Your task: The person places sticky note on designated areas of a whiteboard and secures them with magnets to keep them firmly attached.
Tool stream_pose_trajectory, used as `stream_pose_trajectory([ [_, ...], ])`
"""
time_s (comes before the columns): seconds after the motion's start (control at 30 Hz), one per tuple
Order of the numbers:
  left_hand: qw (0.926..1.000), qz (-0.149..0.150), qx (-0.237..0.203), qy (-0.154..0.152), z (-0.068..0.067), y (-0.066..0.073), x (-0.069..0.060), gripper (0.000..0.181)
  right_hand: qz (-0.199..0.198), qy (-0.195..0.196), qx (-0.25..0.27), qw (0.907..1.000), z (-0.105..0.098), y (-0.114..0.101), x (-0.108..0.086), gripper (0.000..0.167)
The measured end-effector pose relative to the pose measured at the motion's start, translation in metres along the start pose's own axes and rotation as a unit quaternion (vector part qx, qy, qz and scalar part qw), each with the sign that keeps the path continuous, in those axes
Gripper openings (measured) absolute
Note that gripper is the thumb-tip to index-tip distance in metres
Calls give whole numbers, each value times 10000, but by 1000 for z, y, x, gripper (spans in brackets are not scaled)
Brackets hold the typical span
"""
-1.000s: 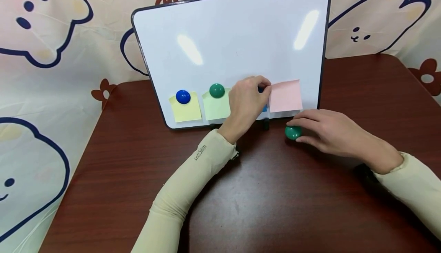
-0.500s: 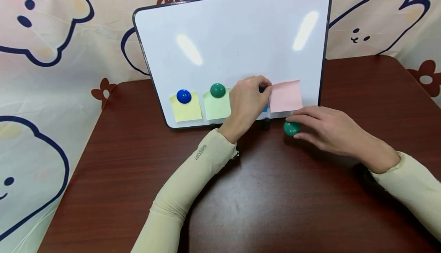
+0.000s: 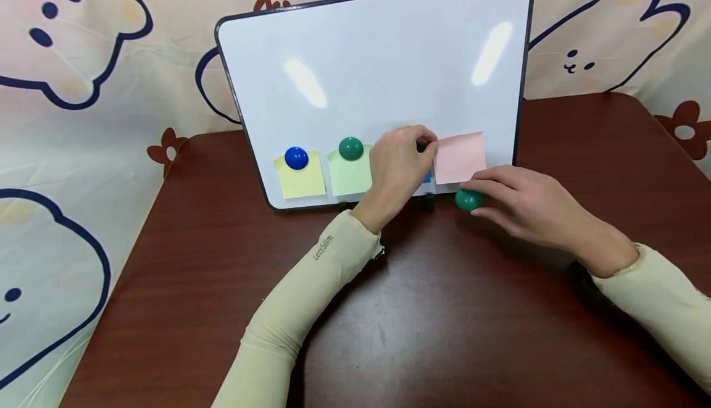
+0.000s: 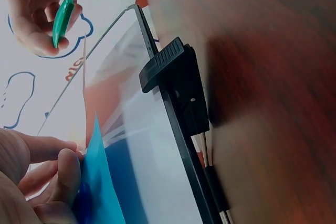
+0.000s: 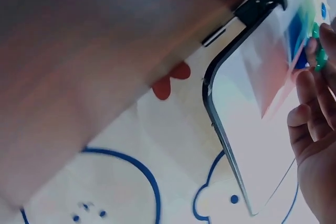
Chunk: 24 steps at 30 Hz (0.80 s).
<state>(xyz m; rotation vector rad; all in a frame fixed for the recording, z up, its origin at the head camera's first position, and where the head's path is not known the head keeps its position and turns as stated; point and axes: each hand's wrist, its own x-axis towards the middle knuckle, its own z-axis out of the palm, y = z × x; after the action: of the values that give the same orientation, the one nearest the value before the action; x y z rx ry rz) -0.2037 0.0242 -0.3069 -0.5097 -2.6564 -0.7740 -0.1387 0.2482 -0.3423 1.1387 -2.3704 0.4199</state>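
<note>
In the head view, my left hand (image 3: 401,164) is at the lower part of the whiteboard (image 3: 383,81), its thumb and fingertips pinching the upper left corner of a pink sticky note (image 3: 460,158). A blue sticky note (image 4: 100,182) with a dark blue magnet (image 4: 83,203) lies beside those fingers, mostly hidden from the head view. My right hand (image 3: 524,207) grips a round green magnet (image 3: 469,199) between thumb and fingers, in front of the board's lower edge, just below the pink note. The left wrist view shows this magnet edge-on, apart from the board.
A yellow note (image 3: 302,179) under a blue magnet (image 3: 296,158) and a light green note (image 3: 350,173) under a green magnet (image 3: 351,149) are on the board's left. Black clips (image 4: 173,69) hold the board's lower edge above the brown table (image 3: 444,321). A patterned cloth (image 3: 72,149) hangs behind.
My right hand has moved slightly up and to the left with the green magnet, closer to the pink note. The left hand stays in place at the note's corner.
</note>
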Motion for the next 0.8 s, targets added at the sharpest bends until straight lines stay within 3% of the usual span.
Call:
stream_pose_trajectory([
  [0.1, 10000, -34, -9, -37, 0, -1, -1, 17, -8, -43, -16, 10000, 4, 1, 2, 53],
  [0.33, 10000, 44, 72, -39, -1, 0, -2, 16, 24, 516, 108, 9986, 8, 4, 6, 60],
  [0.8, 9999, 75, 129, 41, 0, 0, -1, 15, 525, 561, 144, 9969, 8, 16, 15, 60],
])
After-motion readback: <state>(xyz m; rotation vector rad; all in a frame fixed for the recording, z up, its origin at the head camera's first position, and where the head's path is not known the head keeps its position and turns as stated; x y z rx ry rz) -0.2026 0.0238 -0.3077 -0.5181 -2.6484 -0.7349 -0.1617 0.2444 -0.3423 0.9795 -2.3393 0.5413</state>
